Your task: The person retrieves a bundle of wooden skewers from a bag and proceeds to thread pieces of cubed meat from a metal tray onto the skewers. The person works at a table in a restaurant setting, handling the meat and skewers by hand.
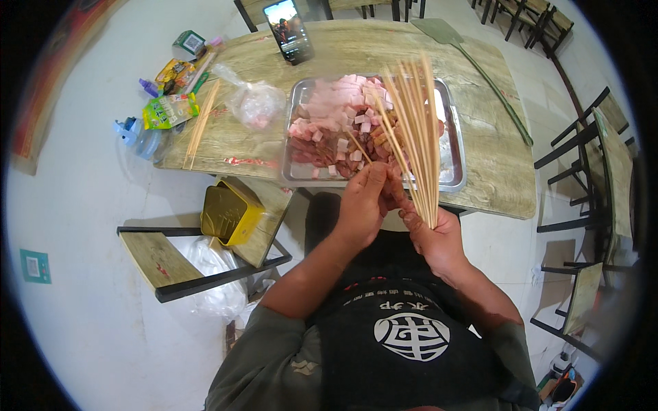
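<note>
My right hand is closed around a fanned bundle of bamboo skewers, their tips pointing up over the tray. Beside it, my left hand pinches a piece of raw meat between its fingers; a single thin skewer rises from there toward the tray. Both hands nearly touch at the near edge of a metal tray. In the tray lie pale cubes and slices of fatty meat and darker red pieces of meat. My fingers partly hide the held piece.
Left of the tray are a knotted plastic bag, loose skewers, snack packets and a plastic bottle. A phone stands behind. A green fly swatter lies right. A yellow tin rests on a chair.
</note>
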The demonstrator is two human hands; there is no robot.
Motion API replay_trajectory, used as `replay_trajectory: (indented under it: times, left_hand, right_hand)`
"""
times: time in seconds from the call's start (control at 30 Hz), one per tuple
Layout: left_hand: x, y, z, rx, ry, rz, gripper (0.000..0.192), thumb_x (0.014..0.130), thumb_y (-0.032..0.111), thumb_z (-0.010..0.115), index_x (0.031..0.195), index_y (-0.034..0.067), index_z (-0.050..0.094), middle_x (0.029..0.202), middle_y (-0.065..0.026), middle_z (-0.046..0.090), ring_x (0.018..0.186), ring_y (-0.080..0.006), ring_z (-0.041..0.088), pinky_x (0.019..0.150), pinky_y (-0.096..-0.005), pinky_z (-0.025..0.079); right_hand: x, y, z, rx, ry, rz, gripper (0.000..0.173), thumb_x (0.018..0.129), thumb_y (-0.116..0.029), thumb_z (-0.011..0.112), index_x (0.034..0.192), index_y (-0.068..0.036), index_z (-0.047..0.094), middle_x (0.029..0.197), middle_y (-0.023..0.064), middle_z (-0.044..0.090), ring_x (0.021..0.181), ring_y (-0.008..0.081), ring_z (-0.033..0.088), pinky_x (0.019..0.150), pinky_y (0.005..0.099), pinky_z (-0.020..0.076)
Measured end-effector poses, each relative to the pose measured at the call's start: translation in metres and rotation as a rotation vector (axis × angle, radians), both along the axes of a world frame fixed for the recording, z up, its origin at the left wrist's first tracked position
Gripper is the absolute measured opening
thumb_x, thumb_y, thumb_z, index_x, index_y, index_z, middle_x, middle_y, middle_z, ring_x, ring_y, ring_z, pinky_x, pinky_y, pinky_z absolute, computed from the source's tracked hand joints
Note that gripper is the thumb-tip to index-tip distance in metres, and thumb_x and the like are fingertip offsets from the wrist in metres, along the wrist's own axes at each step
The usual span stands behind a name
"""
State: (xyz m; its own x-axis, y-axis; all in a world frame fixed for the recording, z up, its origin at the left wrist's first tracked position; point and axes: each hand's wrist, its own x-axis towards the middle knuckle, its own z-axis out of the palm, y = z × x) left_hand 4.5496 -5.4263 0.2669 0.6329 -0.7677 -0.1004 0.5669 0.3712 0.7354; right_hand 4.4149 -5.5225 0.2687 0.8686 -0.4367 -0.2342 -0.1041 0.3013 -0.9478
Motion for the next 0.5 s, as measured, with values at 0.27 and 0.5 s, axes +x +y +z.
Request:
replay_trajectory:
  times: [0.27,0.5]
  left_hand:
    - [0.082,0.023,-0.001,0.774,-1.236,0.508,0.028,0.09,0.024,0.07,0.106,0.001,0.068,0.087,-0.0111,0.07,0.075,-0.0208,0.068,0.069,-0.0354,0.054]
    - [0.092,0.016,-0.001,1.049,-1.513,0.446,0.023,0.08,0.022,0.071,0.095,0.006,0.064,0.086,-0.0141,0.069,0.077,-0.0339,0.067,0.069,-0.0437,0.052]
  right_hand:
    - [-0.019,-0.027,-0.002,0.053,0.035,-0.136,0.016,0.096,-0.016,0.065,0.102,-0.001,0.066,0.06,-0.0034,0.05,0.043,0.0052,0.038,0.039,0.0214,0.0293]
    - [-0.022,-0.022,-0.007,0.034,0.033,-0.067,0.015,0.096,-0.015,0.064,0.102,-0.001,0.066,0.063,-0.0043,0.051,0.046,0.0037,0.039,0.04,0.0205,0.029]
